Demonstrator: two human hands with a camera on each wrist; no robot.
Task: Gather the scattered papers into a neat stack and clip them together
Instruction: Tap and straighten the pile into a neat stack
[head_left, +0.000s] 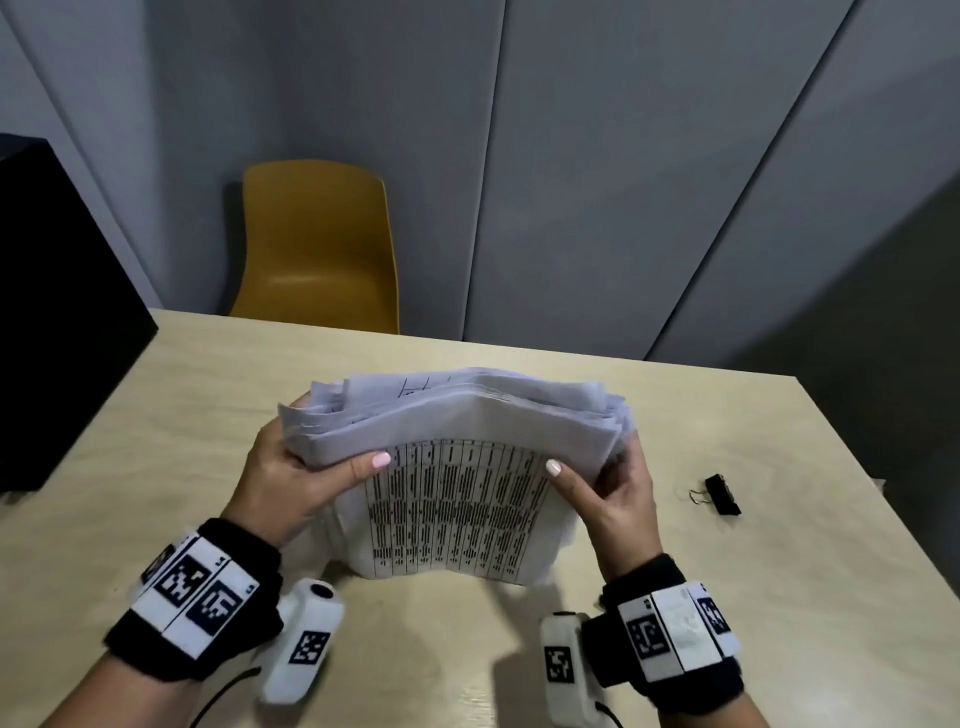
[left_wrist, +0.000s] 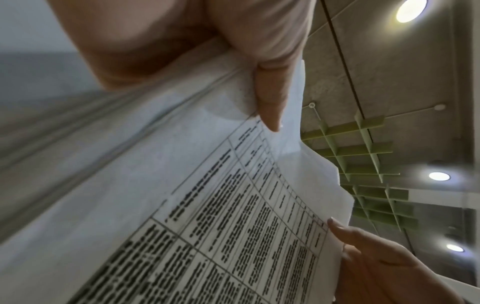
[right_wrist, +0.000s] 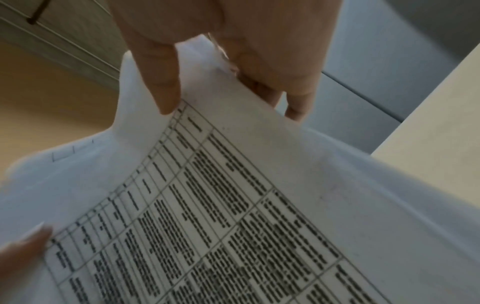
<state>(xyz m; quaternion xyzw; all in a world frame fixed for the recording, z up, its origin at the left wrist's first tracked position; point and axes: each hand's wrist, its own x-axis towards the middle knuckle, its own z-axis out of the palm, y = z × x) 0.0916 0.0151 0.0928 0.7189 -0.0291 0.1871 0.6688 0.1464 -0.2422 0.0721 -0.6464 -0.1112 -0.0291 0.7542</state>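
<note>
A thick stack of white papers (head_left: 457, 447) stands on its lower edge on the beige table (head_left: 208, 395), its top edges uneven, a printed table facing me. My left hand (head_left: 291, 478) grips the stack's left side, thumb on the front sheet. My right hand (head_left: 613, 493) grips the right side the same way. The left wrist view shows the printed sheet (left_wrist: 233, 226) under my left thumb (left_wrist: 270, 98). In the right wrist view my right thumb (right_wrist: 161, 82) presses the sheet (right_wrist: 221, 205). A black binder clip (head_left: 719, 493) lies on the table right of my right hand.
A yellow chair (head_left: 317, 244) stands behind the table's far edge. A black box (head_left: 57, 322) sits at the table's left end. Grey wall panels (head_left: 597, 156) close off the back.
</note>
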